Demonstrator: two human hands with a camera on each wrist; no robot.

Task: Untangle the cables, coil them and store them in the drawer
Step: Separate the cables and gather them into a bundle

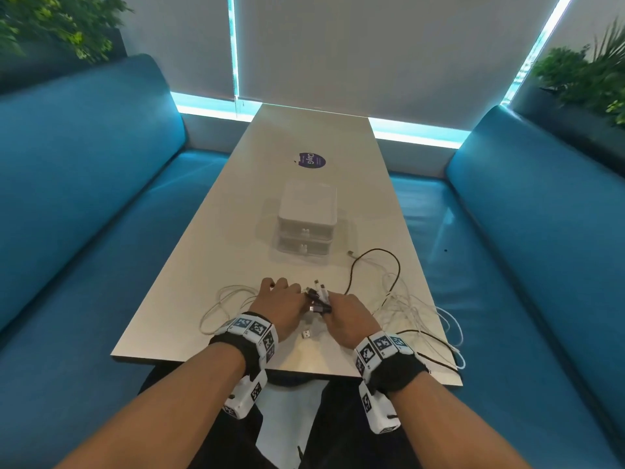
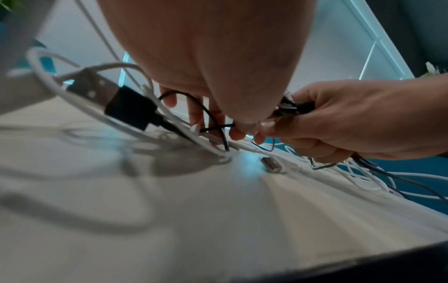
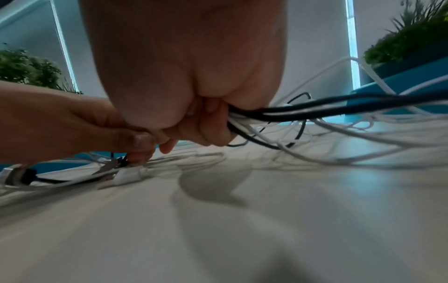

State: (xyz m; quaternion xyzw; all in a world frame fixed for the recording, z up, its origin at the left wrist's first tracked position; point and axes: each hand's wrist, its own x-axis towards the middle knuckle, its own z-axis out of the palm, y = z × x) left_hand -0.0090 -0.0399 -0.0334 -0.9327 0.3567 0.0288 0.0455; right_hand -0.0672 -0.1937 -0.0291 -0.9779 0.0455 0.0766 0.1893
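Several white and black cables lie tangled on the white table [image 1: 304, 137]. The white tangle [image 1: 416, 308] spreads to the right, a black cable [image 1: 389, 255] loops above it, and white loops [image 1: 221, 304] lie to the left. My right hand [image 1: 333, 304] grips a bundle of cable ends [image 1: 319, 297], its fingers curled round black and white cables [image 3: 244, 116]. My left hand [image 1: 287, 289] is beside it, thumb and finger pinching a thin black cable [image 2: 218, 127]. A black USB plug [image 2: 132, 108] hangs close to the left wrist. The white two-drawer unit [image 1: 307, 214] stands behind the hands, both drawers closed.
A loose white plug [image 1: 306, 334] lies near the front table edge between my wrists. A purple sticker [image 1: 311, 160] is on the table beyond the drawer unit. Blue sofas [image 1: 84, 198] flank the table, and some cable hangs over its right front corner [image 1: 456, 363].
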